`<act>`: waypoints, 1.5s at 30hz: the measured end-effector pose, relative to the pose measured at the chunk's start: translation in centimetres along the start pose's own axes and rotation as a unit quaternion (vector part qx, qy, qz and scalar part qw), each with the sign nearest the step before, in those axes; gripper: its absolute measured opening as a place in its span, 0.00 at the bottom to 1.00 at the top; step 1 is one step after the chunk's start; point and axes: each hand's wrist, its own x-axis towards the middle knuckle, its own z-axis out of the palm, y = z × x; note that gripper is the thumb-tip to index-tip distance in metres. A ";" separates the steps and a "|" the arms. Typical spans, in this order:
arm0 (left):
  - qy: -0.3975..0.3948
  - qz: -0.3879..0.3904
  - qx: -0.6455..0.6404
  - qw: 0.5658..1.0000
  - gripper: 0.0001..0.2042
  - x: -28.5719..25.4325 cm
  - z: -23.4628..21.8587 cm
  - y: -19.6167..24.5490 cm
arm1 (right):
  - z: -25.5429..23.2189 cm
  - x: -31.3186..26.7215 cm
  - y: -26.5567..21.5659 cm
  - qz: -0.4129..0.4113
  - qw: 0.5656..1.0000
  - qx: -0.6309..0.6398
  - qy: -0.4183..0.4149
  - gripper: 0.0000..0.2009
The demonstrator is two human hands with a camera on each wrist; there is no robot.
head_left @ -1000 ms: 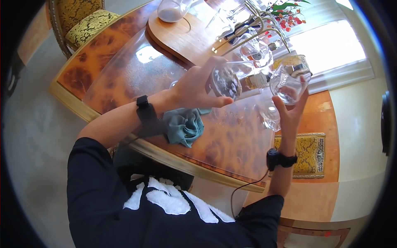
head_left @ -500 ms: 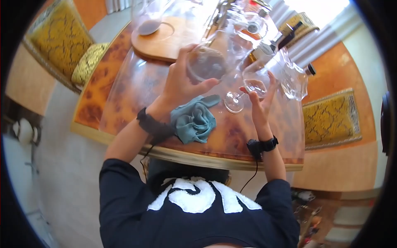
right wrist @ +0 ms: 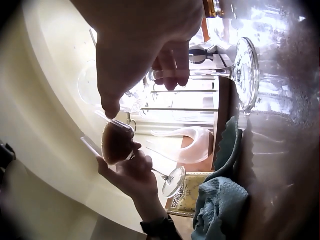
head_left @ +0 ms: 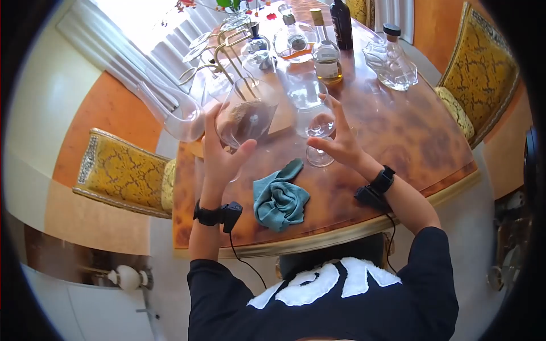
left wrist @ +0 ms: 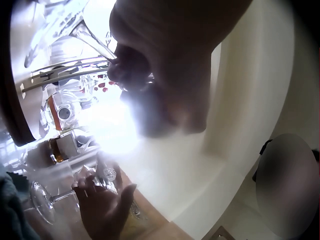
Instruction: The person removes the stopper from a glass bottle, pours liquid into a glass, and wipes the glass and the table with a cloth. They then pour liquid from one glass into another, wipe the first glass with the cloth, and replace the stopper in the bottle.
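My left hand point(head_left: 222, 156) holds a large clear wine glass point(head_left: 253, 122) tilted in front of me, its bowl between thumb and fingers. Brown tones show through that bowl, and its stem and foot show below the hand in the right wrist view. To the right, my right hand point(head_left: 341, 142) has thumb and fingers around the bowl of a second wine glass point(right wrist: 246, 75), whose round foot is low over the tabletop. Nearer the table's edge, a crumpled teal cloth point(head_left: 280, 199) lies between my forearms.
Behind the left glass stand a brass wire rack point(head_left: 227, 51) and a curved glass decanter point(head_left: 182, 116). Farther back are an amber bottle point(head_left: 327, 57), a dark bottle point(head_left: 342, 25) and a faceted decanter point(head_left: 392, 65). Yellow patterned chairs point(head_left: 122, 170) flank the wooden table point(head_left: 392, 148).
The head view has swung round, bringing the window from upper right to upper left. Both hands keep their glasses, and the right glass now appears lower, its foot by the tabletop.
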 end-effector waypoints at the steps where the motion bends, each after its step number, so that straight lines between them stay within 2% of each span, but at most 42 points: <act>1: -0.022 0.007 0.031 0.999 0.44 0.8 0.1 1.2 | 0.0 -0.1 0.0 -0.001 1.000 0.007 0.009 0.53; 7: -0.100 0.034 0.102 0.989 0.42 3.8 0.3 2.6 | -0.3 -0.2 -0.7 0.027 0.999 0.032 -0.010 0.53; 9: -0.115 0.037 0.107 0.987 0.42 4.5 -0.1 2.8 | -0.3 -0.1 -0.6 -0.007 1.000 0.017 -0.012 0.53; 12: -0.136 -0.006 0.182 0.974 0.41 5.5 -0.5 4.1 | -0.4 -0.2 -0.9 -0.004 1.000 0.016 -0.011 0.53; 16: -0.174 -0.002 0.230 0.958 0.42 6.9 -0.7 6.0 | -0.5 -0.3 -1.0 0.019 0.999 0.027 -0.024 0.52; 19: -0.207 0.011 0.283 0.936 0.43 8.1 -0.7 7.5 | -0.3 -0.1 -1.3 -0.017 0.996 0.081 -0.014 0.51; 21: -0.247 0.031 0.348 0.904 0.43 8.9 -0.8 8.3 | -0.3 -0.2 -1.2 -0.029 0.998 0.061 -0.008 0.50; 24: -0.268 0.033 0.376 0.886 0.43 9.7 -0.4 9.6 | -0.4 0.1 -0.9 -0.062 0.998 0.012 -0.004 0.50; 28: -0.271 0.076 0.354 0.892 0.42 10.3 0.5 10.6 | -0.5 -0.1 -1.1 -0.054 0.999 -0.004 -0.003 0.50; 30: -0.302 0.065 0.433 0.847 0.42 10.7 0.9 12.1 | -0.6 -0.2 -1.4 -0.031 0.999 0.039 -0.015 0.50; 34: -0.329 0.066 0.462 0.821 0.41 11.6 1.2 12.8 | -0.2 0.0 -0.6 -0.068 0.995 0.067 -0.004 0.50; 36: -0.328 0.125 0.478 0.805 0.41 11.9 1.3 12.9 | -0.4 -0.2 -1.0 -0.050 0.998 0.040 -0.004 0.50; 40: -0.347 0.082 0.515 0.780 0.42 12.9 2.0 13.8 | -0.3 -0.3 -0.9 -0.041 0.997 0.060 -0.006 0.50; 42: -0.319 0.231 0.493 0.775 0.43 13.4 2.1 13.5 | -0.4 -0.2 -1.0 -0.052 0.998 0.041 -0.002 0.50; 45: -0.328 0.256 0.500 0.759 0.44 13.6 2.5 14.0 | -0.3 -0.2 -1.2 -0.049 0.995 0.083 -0.006 0.50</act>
